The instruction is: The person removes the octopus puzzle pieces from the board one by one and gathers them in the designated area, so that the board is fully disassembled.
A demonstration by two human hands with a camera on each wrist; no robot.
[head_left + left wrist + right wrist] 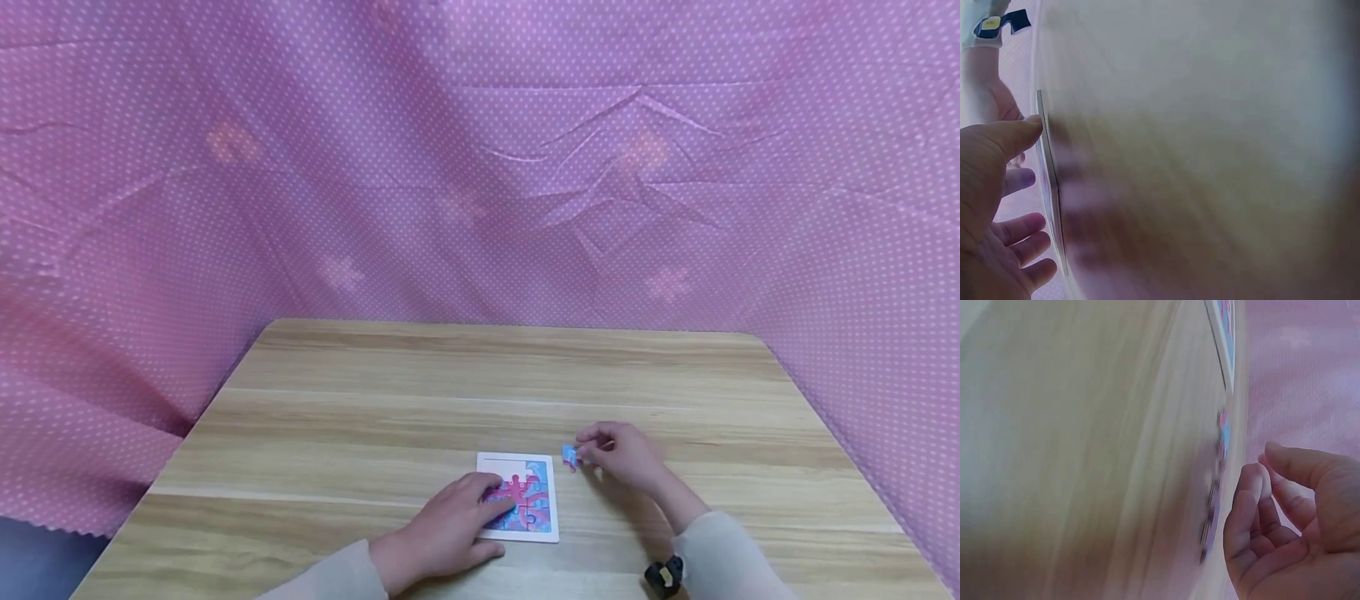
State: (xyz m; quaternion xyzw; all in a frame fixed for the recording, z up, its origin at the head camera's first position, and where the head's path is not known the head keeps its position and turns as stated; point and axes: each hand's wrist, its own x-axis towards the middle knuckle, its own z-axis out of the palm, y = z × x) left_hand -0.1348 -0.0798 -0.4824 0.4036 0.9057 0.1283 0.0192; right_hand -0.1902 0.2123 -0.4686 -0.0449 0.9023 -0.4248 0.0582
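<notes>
A square jigsaw puzzle (555,500) with a white frame lies near the table's front edge. Pink and blue pieces fill most of it, and a white patch of bare backing shows at its far left. My left hand (453,521) rests on its left side, fingers spread over the picture, hiding part of it. In the left wrist view the thumb (1025,132) meets the board's edge. To the board's right, a loose blue-and-pink puzzle piece (569,456) lies by the fingertips of my right hand (626,454). That hand's fingers are loosely bent, with nothing visible between them in the right wrist view.
Loose pieces (1211,515) lie in a row on the wooden table (375,367), partly under the right hand in the head view. A pink dotted curtain (480,208) hangs behind and at both sides. A black strap device (663,577) sits at the right sleeve.
</notes>
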